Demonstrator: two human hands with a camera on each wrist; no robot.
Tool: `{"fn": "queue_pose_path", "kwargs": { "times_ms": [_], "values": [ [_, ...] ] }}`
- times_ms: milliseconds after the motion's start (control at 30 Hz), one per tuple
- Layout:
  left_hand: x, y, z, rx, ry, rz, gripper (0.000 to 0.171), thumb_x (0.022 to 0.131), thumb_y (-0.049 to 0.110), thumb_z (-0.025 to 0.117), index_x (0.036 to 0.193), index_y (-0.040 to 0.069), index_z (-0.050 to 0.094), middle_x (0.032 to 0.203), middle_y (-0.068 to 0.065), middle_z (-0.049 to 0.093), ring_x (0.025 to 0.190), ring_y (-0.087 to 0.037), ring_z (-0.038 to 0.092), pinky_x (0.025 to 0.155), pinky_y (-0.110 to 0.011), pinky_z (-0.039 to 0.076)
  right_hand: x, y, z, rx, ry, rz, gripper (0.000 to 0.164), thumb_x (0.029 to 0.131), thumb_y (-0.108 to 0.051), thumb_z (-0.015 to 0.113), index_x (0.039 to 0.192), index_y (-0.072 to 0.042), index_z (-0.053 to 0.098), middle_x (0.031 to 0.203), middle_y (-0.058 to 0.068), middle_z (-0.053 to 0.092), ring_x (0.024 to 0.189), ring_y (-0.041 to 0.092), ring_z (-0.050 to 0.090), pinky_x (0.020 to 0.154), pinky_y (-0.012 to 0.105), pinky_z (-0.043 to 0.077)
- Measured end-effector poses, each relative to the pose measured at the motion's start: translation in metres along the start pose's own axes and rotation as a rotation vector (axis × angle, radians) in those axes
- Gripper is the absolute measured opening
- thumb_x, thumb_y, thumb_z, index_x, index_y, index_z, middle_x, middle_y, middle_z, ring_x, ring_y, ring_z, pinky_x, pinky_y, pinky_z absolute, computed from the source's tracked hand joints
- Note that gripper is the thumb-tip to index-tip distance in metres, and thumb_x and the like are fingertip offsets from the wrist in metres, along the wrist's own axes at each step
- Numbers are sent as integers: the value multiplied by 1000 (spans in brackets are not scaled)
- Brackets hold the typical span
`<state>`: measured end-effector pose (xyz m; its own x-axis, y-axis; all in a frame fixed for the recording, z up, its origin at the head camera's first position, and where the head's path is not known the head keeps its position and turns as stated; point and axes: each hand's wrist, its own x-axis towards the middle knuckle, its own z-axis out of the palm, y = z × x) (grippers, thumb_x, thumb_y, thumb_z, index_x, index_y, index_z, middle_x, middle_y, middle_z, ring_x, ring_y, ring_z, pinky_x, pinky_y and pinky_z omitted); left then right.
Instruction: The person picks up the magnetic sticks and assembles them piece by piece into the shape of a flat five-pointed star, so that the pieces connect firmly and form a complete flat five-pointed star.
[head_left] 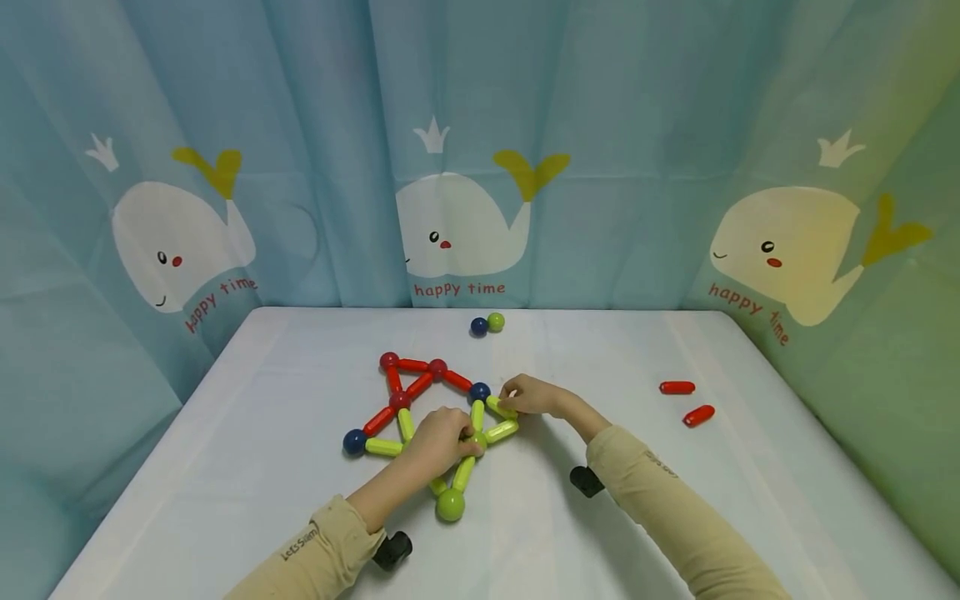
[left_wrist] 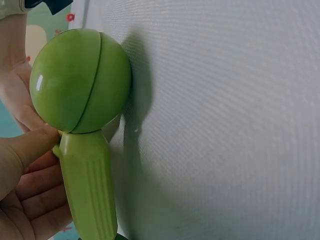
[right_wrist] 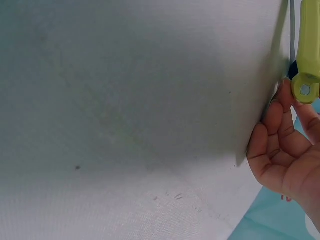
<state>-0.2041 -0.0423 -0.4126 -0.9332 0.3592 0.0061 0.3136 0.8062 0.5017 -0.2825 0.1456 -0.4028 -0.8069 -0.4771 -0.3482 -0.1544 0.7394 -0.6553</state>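
Observation:
On the white table lies a flat frame of red and yellow-green magnetic rods joined by red, blue and green balls. My left hand (head_left: pixel 438 442) pinches a green magnetic ball (head_left: pixel 480 443) in its middle, covering part of the rods beneath. To its right, my right hand (head_left: pixel 532 395) holds a yellow-green rod (head_left: pixel 500 407) between thumb and fingers; that rod's other end meets a blue ball (head_left: pixel 479 391). Just below the held rod, another yellow-green rod (head_left: pixel 501 431) sticks out from the pinched ball. The right wrist view shows a rod's round end (right_wrist: pixel 305 90) at my fingertips.
A blue ball (head_left: pixel 479 327) and a green ball (head_left: pixel 496 322) sit together near the table's back edge. Two loose red rods (head_left: pixel 677 387) (head_left: pixel 699 416) lie on the right. A whale-print curtain (head_left: pixel 465 83) hangs behind the table (head_left: pixel 225 500).

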Motion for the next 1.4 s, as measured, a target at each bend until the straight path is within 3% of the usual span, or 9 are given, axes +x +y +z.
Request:
{"fn": "queue_pose_path", "kwargs": {
  "times_ms": [233, 367, 600, 700, 867, 933, 1067, 1167, 1400],
  "values": [
    [1, 1, -1, -2, 15, 10, 32, 77, 23, 77, 61, 11, 53, 58, 5, 38, 55, -9, 38, 51, -19, 29, 0, 0, -5, 25, -1, 7, 18, 93, -17, 50, 89, -2, 60, 70, -3, 46, 65, 11, 43, 60, 23, 36],
    [2, 1, -2, -4, 9, -1, 31, 77, 23, 77, 61, 10, 54, 58, 5, 40, 54, -9, 39, 50, -18, 29, 2, 1, -11, 37, 7, 0, 25, 96, -20, 49, 103, 2, 61, 70, 0, 52, 65, 11, 48, 62, 24, 42],
    [0, 0, -1, -19, -10, -26, 25, 78, 23, 77, 65, 10, 58, 60, 4, 45, 56, -10, 42, 52, -19, 32, 14, 5, -24, -33, 191, -24, 32, 97, -19, 49, 117, 6, 58, 88, 19, 66, 71, 22, 62, 64, 29, 50],
    [0, -1, 0, -23, -14, -27, 27, 78, 22, 77, 65, 10, 57, 61, 3, 45, 56, -10, 42, 52, -19, 33, 32, 21, -31, -79, 248, -58, 33, 96, -22, 53, 116, 3, 59, 94, 20, 67, 79, 27, 65, 68, 34, 52],
    [2, -1, 2, -6, -9, -20, 28, 77, 23, 77, 65, 11, 55, 61, 4, 44, 57, -10, 41, 52, -19, 32, 106, 101, -44, -215, 430, -248, 42, 89, -48, 58, 103, -9, 65, 85, 10, 64, 71, 17, 60, 59, 30, 47],
    [3, -1, 1, -7, -8, -15, 28, 77, 23, 77, 65, 11, 55, 61, 3, 43, 56, -10, 41, 52, -19, 32, 120, 108, -50, -257, 447, -242, 42, 88, -47, 60, 104, -8, 65, 89, 12, 64, 76, 20, 60, 64, 32, 48],
    [2, -2, 0, -11, -2, -8, 29, 77, 23, 77, 64, 11, 54, 61, 4, 42, 56, -9, 39, 52, -19, 30, 87, 50, -53, -340, 406, -187, 36, 91, -19, 61, 118, 4, 56, 115, 25, 57, 107, 37, 56, 91, 45, 47],
    [1, -2, 0, -13, 1, -1, 29, 77, 23, 77, 64, 11, 54, 61, 4, 42, 56, -9, 39, 52, -19, 30, 70, 18, -52, -384, 403, -176, 45, 89, -10, 61, 128, 9, 47, 132, 30, 45, 121, 43, 47, 102, 49, 39],
    [-1, -1, 1, -4, 7, -1, 29, 76, 23, 78, 64, 10, 54, 61, 4, 42, 57, -10, 39, 53, -19, 31, 77, 4, -47, -481, 366, -126, 56, 92, -7, 56, 142, 5, 32, 151, 27, 22, 138, 45, 23, 106, 59, 30]
  ]
}}
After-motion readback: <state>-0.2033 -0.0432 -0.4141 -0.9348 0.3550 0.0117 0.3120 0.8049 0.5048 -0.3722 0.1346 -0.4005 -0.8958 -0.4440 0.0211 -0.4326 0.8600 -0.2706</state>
